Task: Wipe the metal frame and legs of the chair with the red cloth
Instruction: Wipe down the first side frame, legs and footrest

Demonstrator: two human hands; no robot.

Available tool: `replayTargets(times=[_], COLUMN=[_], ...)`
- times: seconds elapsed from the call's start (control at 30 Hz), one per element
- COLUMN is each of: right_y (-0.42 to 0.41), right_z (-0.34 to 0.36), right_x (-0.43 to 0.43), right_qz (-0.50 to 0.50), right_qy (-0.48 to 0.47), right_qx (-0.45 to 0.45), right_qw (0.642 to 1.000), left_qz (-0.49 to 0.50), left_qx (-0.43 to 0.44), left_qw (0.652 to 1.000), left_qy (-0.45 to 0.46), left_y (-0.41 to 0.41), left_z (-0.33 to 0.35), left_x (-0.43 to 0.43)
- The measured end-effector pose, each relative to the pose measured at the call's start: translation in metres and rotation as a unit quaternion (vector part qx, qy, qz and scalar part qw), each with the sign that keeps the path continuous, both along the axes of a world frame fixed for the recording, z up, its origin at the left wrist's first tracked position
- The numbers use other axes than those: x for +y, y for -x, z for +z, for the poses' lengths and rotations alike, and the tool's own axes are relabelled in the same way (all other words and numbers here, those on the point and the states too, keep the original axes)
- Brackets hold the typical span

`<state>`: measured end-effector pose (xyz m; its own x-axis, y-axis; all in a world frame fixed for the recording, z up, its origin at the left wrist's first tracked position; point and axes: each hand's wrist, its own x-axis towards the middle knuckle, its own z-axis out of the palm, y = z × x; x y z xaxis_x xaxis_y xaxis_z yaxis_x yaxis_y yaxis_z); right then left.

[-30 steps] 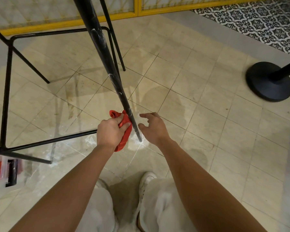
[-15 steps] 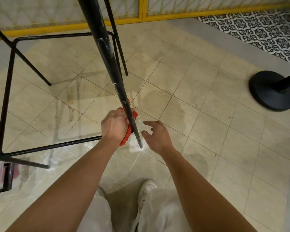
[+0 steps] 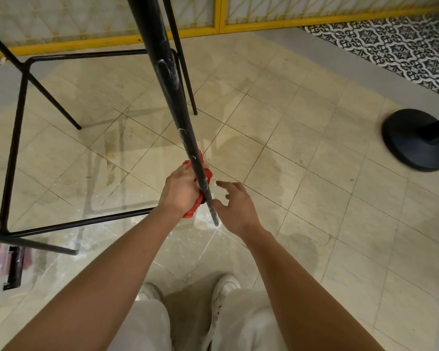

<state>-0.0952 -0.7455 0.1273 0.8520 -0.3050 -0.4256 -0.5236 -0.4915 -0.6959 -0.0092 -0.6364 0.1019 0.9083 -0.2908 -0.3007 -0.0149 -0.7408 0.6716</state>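
A black metal chair leg (image 3: pixel 174 95), streaked with white marks, slants down from the top of the view to the tiled floor. My left hand (image 3: pixel 181 190) presses the red cloth (image 3: pixel 204 173) around the leg's lower part, close to its foot. Just right of the leg, my right hand (image 3: pixel 235 205) hovers with spread fingers, the thumb near or touching the foot of the leg; it holds nothing. The chair's black footrest frame (image 3: pixel 18 117) and the other legs stand to the left.
A black round stanchion base (image 3: pixel 411 141) sits on the floor at right. A yellow-framed screen (image 3: pixel 218 27) runs along the back. A red and clear box (image 3: pixel 0 262) lies at the far left edge. My white shoes (image 3: pixel 226 285) are below.
My left hand moved the cloth from beside the leg onto it and wrapped it around the lower part. My right hand drew closer to the leg's foot.
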Motion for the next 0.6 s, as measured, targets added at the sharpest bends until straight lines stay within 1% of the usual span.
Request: replayTargets(times=[0.1, 0.17, 0.2, 0.23, 0.37, 0.47, 0.53, 0.6], right_y=[0.002, 0.005, 0.006, 0.005, 0.004, 0.001, -0.001, -0.002], right_z=[0.003, 0.005, 0.006, 0.008, 0.008, 0.006, 0.005, 0.005], right_x=[-0.002, -0.004, -0.004, -0.004, -0.004, 0.0, 0.003, 0.005], right_qz=[0.002, -0.001, -0.002, -0.001, -0.001, -0.003, -0.003, -0.002], right_qy=[0.012, 0.017, 0.016, 0.016, 0.024, 0.037, 0.037, 0.032], right_qx=[0.0, 0.002, 0.002, 0.001, 0.003, 0.009, 0.01, 0.009], right_qw=[1.0, 1.0, 1.0, 1.0, 1.0, 0.999, 0.999, 0.999], left_qz=[0.04, 0.074, 0.106, 0.119, 0.079, -0.022, -0.061, -0.072], left_qx=[0.032, 0.04, 0.052, 0.05, 0.052, 0.032, 0.064, 0.091], left_qw=[0.997, 0.995, 0.99, 0.986, 0.992, 0.999, 0.996, 0.993], left_qy=[0.051, 0.045, 0.077, 0.105, 0.082, 0.028, 0.012, -0.004], left_y=[-0.007, -0.017, -0.02, -0.024, -0.027, -0.025, -0.024, -0.02], left_z=[0.008, 0.013, 0.016, 0.017, 0.021, 0.026, 0.029, 0.031], left_x=[-0.008, -0.016, -0.018, -0.017, -0.013, -0.007, -0.001, 0.004])
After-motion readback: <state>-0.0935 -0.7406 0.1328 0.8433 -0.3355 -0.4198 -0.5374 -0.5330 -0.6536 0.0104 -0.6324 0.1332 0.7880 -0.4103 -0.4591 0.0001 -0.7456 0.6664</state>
